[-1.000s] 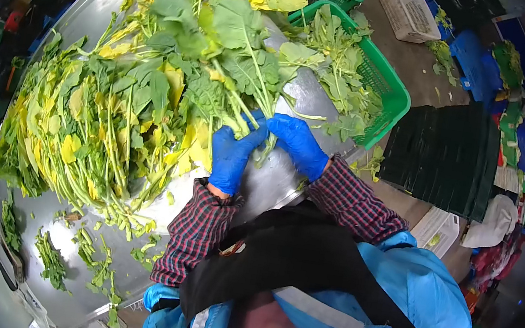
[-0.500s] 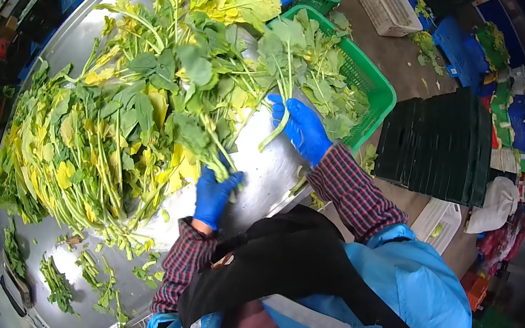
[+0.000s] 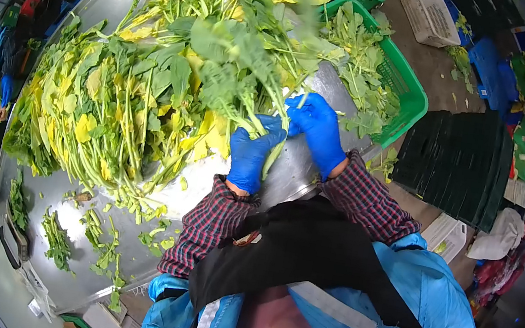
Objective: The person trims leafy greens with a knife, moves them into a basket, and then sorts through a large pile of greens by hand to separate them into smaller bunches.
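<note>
Greens (image 3: pixel 224 80), likely light, soft-leaved, best held by near stems (image 3: pixel 252 109), gripped in left hand (image 3: pixel 252 157); right hand (image 3: pixel 318 130) narrowed, grip unclear.

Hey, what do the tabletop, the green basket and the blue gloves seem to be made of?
Tabletop: probably stainless steel, smooth, silvery grey with bright glare. Green basket: likely moulded plastic, slightly glossy, with perforated walls. Blue gloves: seemingly thin rubber, possibly nitrile, clinging and wrinkling around the hands.

A shiny metal table (image 3: pixel 328 94) bears a heap of leafy greens (image 3: pixel 114 114) and small sprigs (image 3: pixel 57 241).
</note>
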`<action>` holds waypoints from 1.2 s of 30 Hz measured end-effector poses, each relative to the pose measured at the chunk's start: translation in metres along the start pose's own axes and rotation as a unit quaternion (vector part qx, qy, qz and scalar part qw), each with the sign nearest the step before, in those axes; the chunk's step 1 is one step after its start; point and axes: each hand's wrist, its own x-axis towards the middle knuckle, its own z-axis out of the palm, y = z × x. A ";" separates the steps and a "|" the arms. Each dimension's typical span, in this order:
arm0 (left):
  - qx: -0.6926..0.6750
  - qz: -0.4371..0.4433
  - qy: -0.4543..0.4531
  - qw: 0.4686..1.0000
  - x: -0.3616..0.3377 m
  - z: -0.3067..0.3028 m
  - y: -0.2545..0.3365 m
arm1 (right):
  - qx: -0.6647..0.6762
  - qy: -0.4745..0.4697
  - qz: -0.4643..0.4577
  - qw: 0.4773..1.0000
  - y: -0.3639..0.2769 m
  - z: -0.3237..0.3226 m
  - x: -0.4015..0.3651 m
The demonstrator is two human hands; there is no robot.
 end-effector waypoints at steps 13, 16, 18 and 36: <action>-0.040 0.020 -0.007 0.999 0.006 -0.008 0.003 | -0.133 0.047 0.104 0.984 0.039 -0.082 0.059; 0.043 0.027 0.011 0.999 0.010 -0.008 -0.010 | -0.102 -0.065 0.081 0.989 0.002 -0.046 0.032; 0.164 0.064 0.039 0.984 0.018 -0.008 -0.025 | -0.117 -0.065 -0.044 0.990 -0.006 -0.012 0.015; -0.212 -0.090 -0.041 0.972 0.005 -0.013 -0.003 | 0.073 -0.109 -0.062 0.989 0.026 0.006 -0.002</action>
